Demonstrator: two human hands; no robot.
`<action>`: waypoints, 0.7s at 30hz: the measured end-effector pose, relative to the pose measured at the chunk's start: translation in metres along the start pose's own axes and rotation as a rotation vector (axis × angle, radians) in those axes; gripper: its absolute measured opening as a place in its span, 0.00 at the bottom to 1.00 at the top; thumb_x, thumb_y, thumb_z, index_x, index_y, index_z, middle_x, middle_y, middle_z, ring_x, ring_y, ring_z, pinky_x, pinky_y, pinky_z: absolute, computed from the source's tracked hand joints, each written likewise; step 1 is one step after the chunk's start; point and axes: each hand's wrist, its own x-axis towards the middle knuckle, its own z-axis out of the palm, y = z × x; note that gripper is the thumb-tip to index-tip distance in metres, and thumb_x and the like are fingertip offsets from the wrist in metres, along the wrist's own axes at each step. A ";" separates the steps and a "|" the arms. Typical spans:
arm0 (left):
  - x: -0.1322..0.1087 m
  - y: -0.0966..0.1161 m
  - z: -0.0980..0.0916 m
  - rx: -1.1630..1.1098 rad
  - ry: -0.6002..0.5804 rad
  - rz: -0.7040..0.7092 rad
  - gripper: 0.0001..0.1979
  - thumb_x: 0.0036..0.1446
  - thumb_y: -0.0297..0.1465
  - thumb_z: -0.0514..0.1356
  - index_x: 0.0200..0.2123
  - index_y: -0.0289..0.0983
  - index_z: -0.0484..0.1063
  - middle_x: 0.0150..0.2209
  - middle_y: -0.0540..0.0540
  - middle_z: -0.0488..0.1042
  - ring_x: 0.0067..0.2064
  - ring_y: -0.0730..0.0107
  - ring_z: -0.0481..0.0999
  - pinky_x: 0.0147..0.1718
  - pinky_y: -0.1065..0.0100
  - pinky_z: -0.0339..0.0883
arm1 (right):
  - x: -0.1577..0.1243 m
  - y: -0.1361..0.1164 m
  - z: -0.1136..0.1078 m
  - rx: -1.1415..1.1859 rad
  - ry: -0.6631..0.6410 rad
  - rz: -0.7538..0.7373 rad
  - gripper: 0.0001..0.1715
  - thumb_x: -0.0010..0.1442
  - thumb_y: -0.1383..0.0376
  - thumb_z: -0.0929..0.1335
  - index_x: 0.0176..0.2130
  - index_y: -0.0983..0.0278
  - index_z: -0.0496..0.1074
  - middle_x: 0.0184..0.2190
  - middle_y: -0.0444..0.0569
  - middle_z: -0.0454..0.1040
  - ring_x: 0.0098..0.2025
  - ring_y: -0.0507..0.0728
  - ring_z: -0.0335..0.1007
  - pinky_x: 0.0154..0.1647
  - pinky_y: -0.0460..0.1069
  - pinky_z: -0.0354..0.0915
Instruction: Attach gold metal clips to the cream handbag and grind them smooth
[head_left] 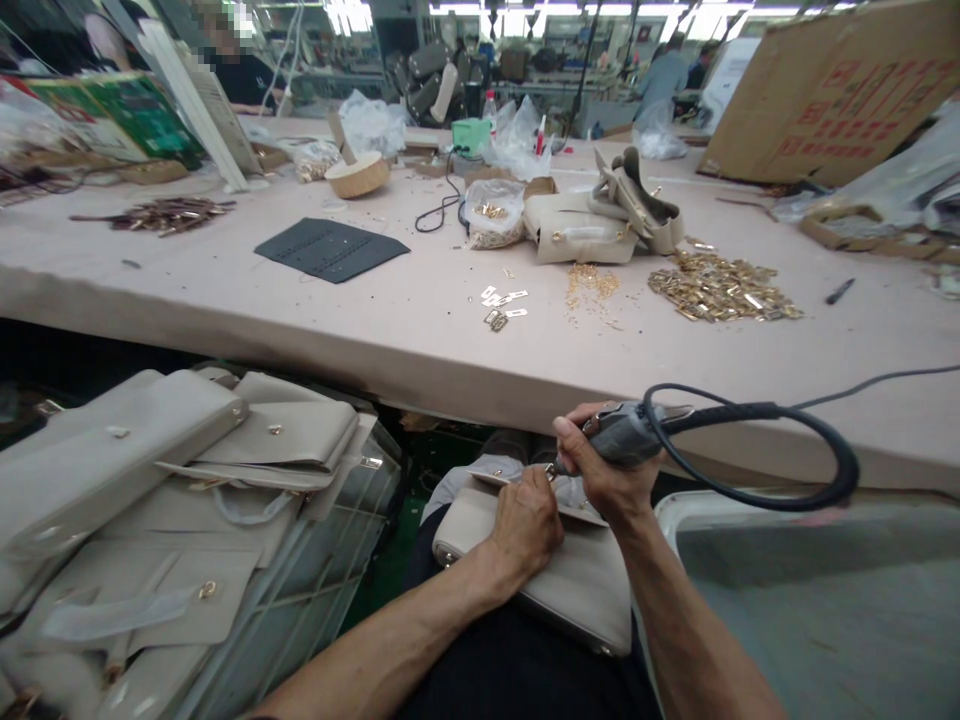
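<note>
**Power tool on bag in lap, both hands busy**

Worktable [315, 320] spans the whole view, pinkish top; big cardboard box [840, 90] leaning at far right; grey bin [817, 610] at lower right, beside the person's right arm; wire rack [300, 590] at lower left stacked with a pile of beige bags [172, 470], flaps and gold clasps showing.

On the table, mid-size stuff: more beige bags [592, 225] in a heap at centre back; dark mat [330, 248] left of them; clear sack of gold parts [491, 212] just beside the heap; heap of gold hardware [720, 290] to the right; a few loose plates [502, 305] near the front edge; wooden disc [358, 175] further back.

Work item: beige bag [555, 570] lies across the person's lap, below the table edge, flap toward the table.

Right hand [611, 470] wrapped tight round a grey power tool [626, 435], fingers clamped on the body, tip pointing left and down at the bag's flap; black cable [780, 470] loops out from the tool's rear to the right.

Left hand [529, 520] rests on the bag top, fingers curled together, pinching at the flap right at the tool tip; cannot tell what small part sits under them.
</note>
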 end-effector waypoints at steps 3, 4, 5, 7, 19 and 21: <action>-0.001 0.000 0.000 -0.003 0.013 0.001 0.10 0.63 0.23 0.51 0.46 0.31 0.68 0.40 0.36 0.76 0.37 0.50 0.80 0.35 0.54 0.75 | 0.000 0.002 0.003 0.003 0.028 -0.035 0.14 0.54 0.61 0.78 0.35 0.65 0.73 0.20 0.40 0.69 0.16 0.50 0.64 0.16 0.47 0.63; -0.001 0.000 0.001 -0.003 0.018 0.004 0.10 0.62 0.23 0.51 0.46 0.31 0.68 0.40 0.35 0.76 0.37 0.50 0.80 0.35 0.54 0.75 | 0.000 0.002 0.003 0.011 0.035 -0.038 0.14 0.55 0.62 0.78 0.35 0.65 0.73 0.20 0.40 0.69 0.16 0.51 0.64 0.16 0.47 0.63; -0.001 -0.001 0.001 -0.002 0.022 0.008 0.10 0.62 0.23 0.51 0.46 0.30 0.68 0.40 0.35 0.76 0.37 0.50 0.80 0.36 0.54 0.75 | 0.000 0.002 0.004 0.020 0.043 -0.038 0.14 0.55 0.62 0.78 0.34 0.65 0.73 0.19 0.40 0.68 0.16 0.51 0.64 0.15 0.47 0.62; -0.001 -0.001 0.002 0.001 0.021 0.017 0.11 0.62 0.22 0.51 0.46 0.30 0.68 0.40 0.35 0.76 0.37 0.49 0.79 0.35 0.53 0.75 | 0.000 0.002 0.005 0.028 0.057 -0.038 0.14 0.54 0.61 0.78 0.33 0.65 0.73 0.19 0.40 0.68 0.16 0.51 0.64 0.15 0.47 0.62; -0.002 -0.002 0.005 0.022 0.017 0.029 0.14 0.59 0.20 0.50 0.46 0.29 0.68 0.40 0.35 0.76 0.36 0.47 0.80 0.33 0.52 0.76 | -0.006 0.003 0.016 -0.002 0.186 -0.067 0.15 0.55 0.60 0.78 0.31 0.65 0.72 0.19 0.40 0.69 0.15 0.50 0.63 0.15 0.46 0.63; -0.002 -0.002 0.004 0.026 0.013 0.030 0.14 0.59 0.20 0.50 0.46 0.29 0.68 0.39 0.34 0.76 0.36 0.47 0.80 0.32 0.52 0.75 | -0.006 0.002 0.017 -0.002 0.215 -0.067 0.16 0.55 0.59 0.78 0.32 0.65 0.71 0.19 0.40 0.69 0.15 0.50 0.63 0.14 0.46 0.62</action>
